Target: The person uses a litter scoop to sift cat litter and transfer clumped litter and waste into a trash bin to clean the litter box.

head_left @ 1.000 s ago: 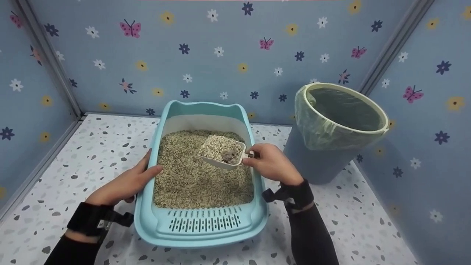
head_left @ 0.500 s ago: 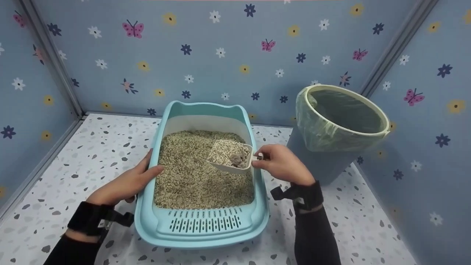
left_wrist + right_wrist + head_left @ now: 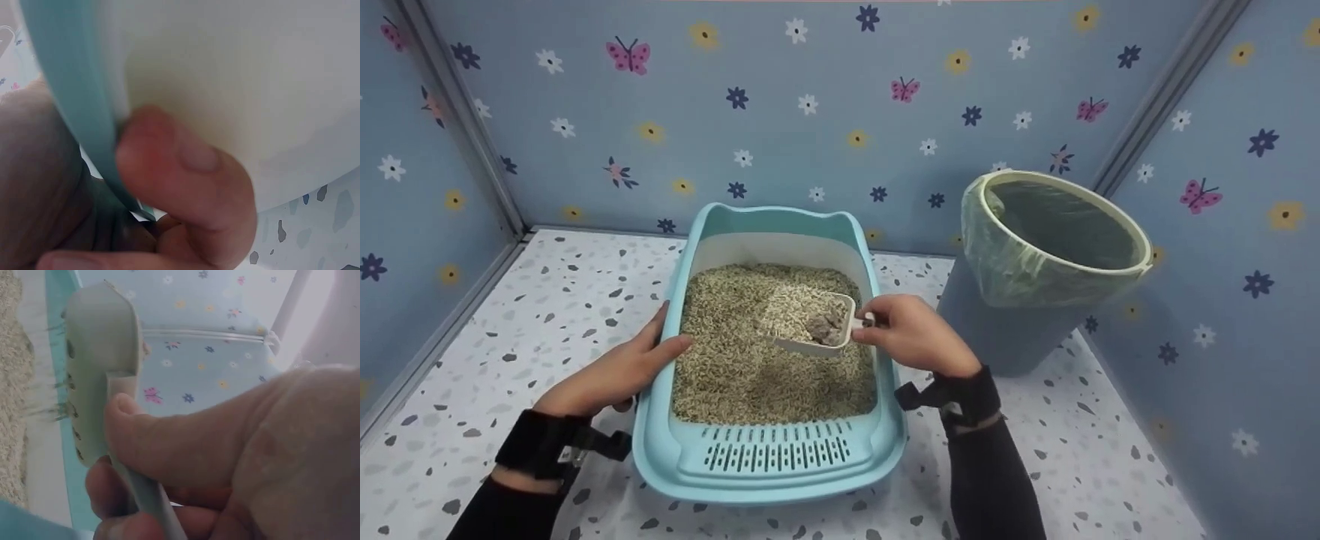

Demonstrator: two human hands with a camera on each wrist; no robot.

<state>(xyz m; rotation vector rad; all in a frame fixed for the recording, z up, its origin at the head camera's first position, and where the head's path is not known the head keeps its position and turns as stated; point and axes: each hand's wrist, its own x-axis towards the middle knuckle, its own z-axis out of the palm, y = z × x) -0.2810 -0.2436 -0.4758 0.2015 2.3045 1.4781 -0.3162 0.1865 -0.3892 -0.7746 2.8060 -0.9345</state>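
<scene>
My right hand point(image 3: 919, 334) grips the handle of a white litter scoop point(image 3: 810, 348), with the thumb along it in the right wrist view. The scoop is held above the litter point(image 3: 757, 390) and carries pale granules and a greyish clump point(image 3: 829, 325). Thin streaks of granules fall from its slots in the right wrist view. On the other side, my left hand point(image 3: 611, 375) holds the left rim of the blue litter box point(image 3: 769, 484). Its thumb lies over the rim; in the left wrist view a bent finger point(image 3: 191, 174) presses the white outer wall.
A grey bin point(image 3: 997, 330) lined with a translucent bag point(image 3: 1005, 274) stands right of the box, its mouth uncovered. The box sits on a speckled white surface point(image 3: 532, 315). Blue patterned walls point(image 3: 825, 97) enclose the back and both sides.
The scoop and right hand went right, then came back left over the litter. The granules in the scoop have shifted and the grey clump shows more. My left hand keeps its place.
</scene>
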